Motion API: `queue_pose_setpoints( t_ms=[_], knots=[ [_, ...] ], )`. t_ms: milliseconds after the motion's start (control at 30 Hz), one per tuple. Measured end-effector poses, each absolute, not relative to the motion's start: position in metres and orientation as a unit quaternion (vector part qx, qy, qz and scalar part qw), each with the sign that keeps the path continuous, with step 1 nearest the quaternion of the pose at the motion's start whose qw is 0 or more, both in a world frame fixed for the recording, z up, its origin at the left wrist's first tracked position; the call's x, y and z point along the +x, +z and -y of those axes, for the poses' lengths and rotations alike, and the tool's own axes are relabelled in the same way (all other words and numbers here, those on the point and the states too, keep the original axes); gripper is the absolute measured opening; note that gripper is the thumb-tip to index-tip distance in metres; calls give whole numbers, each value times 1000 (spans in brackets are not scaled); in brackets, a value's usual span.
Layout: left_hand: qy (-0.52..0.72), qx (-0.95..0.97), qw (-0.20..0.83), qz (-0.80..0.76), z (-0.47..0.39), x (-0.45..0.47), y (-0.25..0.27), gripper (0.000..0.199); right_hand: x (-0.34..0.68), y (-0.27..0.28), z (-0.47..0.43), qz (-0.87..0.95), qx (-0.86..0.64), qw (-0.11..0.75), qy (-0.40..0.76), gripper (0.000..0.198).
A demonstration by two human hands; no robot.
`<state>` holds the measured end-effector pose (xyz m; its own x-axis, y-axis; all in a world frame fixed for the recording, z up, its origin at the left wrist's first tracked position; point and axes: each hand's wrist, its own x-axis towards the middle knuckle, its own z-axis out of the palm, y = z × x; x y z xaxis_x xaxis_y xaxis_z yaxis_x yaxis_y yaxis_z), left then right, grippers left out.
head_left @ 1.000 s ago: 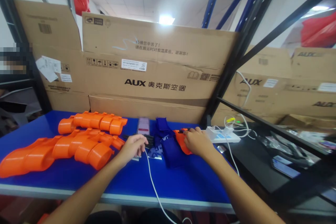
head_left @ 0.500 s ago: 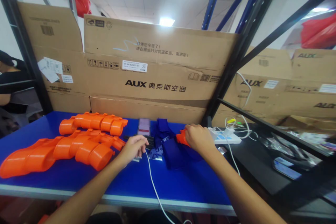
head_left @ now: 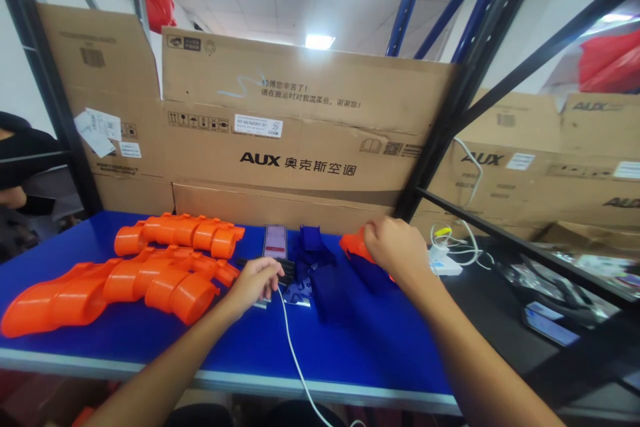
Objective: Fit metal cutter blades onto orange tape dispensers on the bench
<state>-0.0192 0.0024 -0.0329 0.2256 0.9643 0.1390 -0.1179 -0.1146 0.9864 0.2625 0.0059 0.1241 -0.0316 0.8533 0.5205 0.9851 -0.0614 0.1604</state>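
My right hand (head_left: 397,247) is closed on an orange plastic piece (head_left: 353,245), raised above the right part of the blue table; dark blue material shows beneath it. My left hand (head_left: 256,281) has its fingers pinched around the end of a white cable (head_left: 295,353), which runs down off the table's front edge. Behind those fingers lies a black object (head_left: 287,271), partly covered by the hand. Between the hands sit dark blue fabric pieces (head_left: 327,290) and a small patterned packet (head_left: 299,291). Left of my left hand rest two orange segmented plastic shells (head_left: 160,280), (head_left: 177,230).
A phone-like item (head_left: 275,241) lies behind my left hand. Cardboard (head_left: 300,127) walls off the table's back. To the right are a black rack post (head_left: 440,140), a white power strip (head_left: 447,265) with cables, and a phone (head_left: 550,327). At far left, part of another person (head_left: 25,150) shows.
My right hand has risen and moved slightly right with the orange piece, lifting it off the blue fabric. The left hand stays put with the cable.
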Motion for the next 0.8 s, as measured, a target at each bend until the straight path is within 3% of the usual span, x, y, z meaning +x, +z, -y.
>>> queue_pose_setpoints(
  t_ms=[133,233,433,600,800],
  knots=[
    [539,528,561,-340,-1,-21,-28,39,249,136,4,719,-586,293,-232,35],
    [562,499,585,-304,3,-22,-21,51,222,128,16,766,-488,393,-146,33],
    [592,409,647,-253,6,-22,-10,58,153,75,41,829,-360,427,-25,30],
    [697,341,554,-301,-3,-23,-13,47,131,42,35,823,-250,505,69,26],
    [702,385,527,-286,-11,-34,-16,43,124,23,0,691,-346,592,229,31]
  ],
)
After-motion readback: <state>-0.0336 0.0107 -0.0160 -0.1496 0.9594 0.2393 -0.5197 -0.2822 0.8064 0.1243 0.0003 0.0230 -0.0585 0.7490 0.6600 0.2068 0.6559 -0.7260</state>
